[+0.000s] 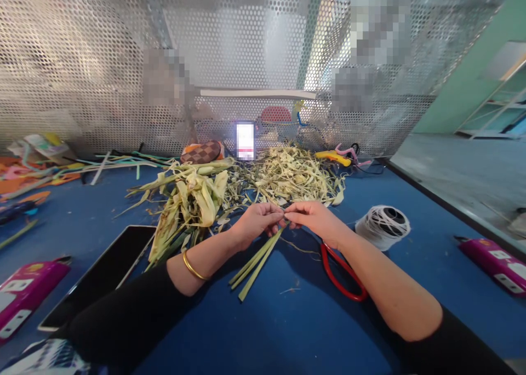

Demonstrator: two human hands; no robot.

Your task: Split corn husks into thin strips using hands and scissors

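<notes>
My left hand (261,220) and my right hand (311,217) meet fingertip to fingertip above the middle of the blue table. Between them they pinch the upper end of several flat green leaf strips (258,262), whose loose ends slant down to the left. The exact spot where the strips are gripped is hidden by my fingers. Beneath my right wrist lies a pair of scissors with red handles (343,276), its blades out of sight. A spool of white thread (383,227) stands just right of my right forearm.
Behind my hands lie a heap of shredded husks (293,175) and a bundle of whole corn husks (197,199). A dark phone or tablet (102,276) rests at left. Purple power strips (495,262) flank both sides. A perforated metal screen (255,40) closes off the back.
</notes>
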